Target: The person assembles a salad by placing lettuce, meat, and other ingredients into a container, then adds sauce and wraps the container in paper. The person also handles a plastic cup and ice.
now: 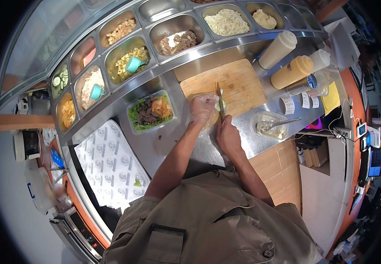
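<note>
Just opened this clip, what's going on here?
A person at a steel food counter is cutting. The left hand, in a clear plastic glove, holds a small pale piece of food on the wooden cutting board. The right hand holds a knife over it. A salad box sits to the left.

Salad tray (151, 112); squeeze bottles (292, 71); perhaps cheese in a pan (227, 22)
</note>
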A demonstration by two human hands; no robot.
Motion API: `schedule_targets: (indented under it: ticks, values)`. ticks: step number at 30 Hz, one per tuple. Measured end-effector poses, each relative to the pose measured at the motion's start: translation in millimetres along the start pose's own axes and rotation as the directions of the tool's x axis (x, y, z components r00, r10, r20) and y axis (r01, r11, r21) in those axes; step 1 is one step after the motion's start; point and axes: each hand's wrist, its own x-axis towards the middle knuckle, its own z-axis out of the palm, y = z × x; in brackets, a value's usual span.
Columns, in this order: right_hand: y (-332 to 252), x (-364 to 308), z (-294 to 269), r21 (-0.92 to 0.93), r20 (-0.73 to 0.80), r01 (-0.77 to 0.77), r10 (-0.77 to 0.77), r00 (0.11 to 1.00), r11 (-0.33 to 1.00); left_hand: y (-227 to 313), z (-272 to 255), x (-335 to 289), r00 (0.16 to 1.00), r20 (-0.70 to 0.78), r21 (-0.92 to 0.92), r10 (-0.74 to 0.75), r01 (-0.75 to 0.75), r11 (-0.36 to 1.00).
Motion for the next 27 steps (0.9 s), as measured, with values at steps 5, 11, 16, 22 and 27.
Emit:
schedule_targets:
  ticks: [5, 11, 16, 22, 27]
  values:
    - [-5, -2, -12, -0.006, 0.002, 0.014, -0.014, 1.000, 1.000, 10, -2, -1, 1.000, -0.006, 0.071, -0.006, 0.007, 0.997]
    - [21, 0, -37, 0.274, -0.042, -0.081, 0.096, 0.994, 0.958, 55, -13, -14, 0.961, 0.196, 0.477, 0.194, -0.266, 0.838]
    - [42, 11, -32, 0.477, 0.121, -0.189, 0.149, 0.981, 0.858, 81, -10, 2, 0.859, 0.511, 0.638, -0.028, -0.358, 0.682]
    - [47, 9, -22, 0.733, 0.281, -0.262, 0.072, 0.957, 0.627, 83, -10, 11, 0.859, 0.512, 0.587, -0.029, -0.325, 0.742]
    - [56, 5, -21, 0.713, 0.388, -0.324, 0.035, 0.921, 0.622, 70, -15, -11, 0.889, 0.447, 0.440, 0.100, -0.316, 0.841]
